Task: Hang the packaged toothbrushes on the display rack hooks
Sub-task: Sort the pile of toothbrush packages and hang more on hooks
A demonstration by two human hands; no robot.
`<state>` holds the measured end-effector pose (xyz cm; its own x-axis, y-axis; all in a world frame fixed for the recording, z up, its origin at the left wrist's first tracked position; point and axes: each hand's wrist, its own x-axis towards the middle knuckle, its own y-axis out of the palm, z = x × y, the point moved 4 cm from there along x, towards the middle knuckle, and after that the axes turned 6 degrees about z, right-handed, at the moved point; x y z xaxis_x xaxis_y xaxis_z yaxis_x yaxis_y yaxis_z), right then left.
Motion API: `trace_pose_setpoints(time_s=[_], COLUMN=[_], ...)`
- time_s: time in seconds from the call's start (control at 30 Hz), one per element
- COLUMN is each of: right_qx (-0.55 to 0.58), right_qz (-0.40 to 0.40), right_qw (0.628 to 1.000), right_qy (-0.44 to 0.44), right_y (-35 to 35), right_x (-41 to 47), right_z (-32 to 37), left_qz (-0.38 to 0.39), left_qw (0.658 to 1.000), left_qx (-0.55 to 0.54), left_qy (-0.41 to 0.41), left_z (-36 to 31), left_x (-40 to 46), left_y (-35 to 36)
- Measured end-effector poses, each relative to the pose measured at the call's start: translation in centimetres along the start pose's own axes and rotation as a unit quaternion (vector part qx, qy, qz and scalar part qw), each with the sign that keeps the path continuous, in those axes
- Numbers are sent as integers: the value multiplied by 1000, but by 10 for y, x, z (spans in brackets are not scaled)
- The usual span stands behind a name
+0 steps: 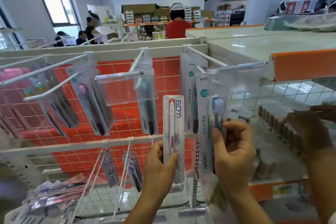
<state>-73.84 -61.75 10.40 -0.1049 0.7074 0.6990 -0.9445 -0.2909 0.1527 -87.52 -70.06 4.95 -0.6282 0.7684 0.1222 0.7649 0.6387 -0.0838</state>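
Hands [160, 165] [234, 153] on red pack [173, 133], blue pack [211, 123].

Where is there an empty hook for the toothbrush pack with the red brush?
The white wire hook far left sticks out bare in front. The hook above the blue-brush pack has bare wire too. Crowded: the middle hooks, behind the clear plastic label holder. The left hand holds the red-brush pack.
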Motion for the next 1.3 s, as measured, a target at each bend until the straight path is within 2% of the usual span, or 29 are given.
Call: trace_pose_setpoints(time_s=[0.53,0.9,1.3], right_qx=[9,-46,-195], right_qz=[-8,96,79], right_qw=[999,983,964], right_qy=[46,151,161], right_y=[1,37,43], right_x=[2,45,55], right_z=[-19,-79,-122], left_qz=[8,2,11], left_qw=[1000,1000,997], left_qx=[-13,-27,-61], left_qy=[1,0,-40], left_z=[-4,-4,0], left_x=[2,4,2], left_y=[7,-1,-13])
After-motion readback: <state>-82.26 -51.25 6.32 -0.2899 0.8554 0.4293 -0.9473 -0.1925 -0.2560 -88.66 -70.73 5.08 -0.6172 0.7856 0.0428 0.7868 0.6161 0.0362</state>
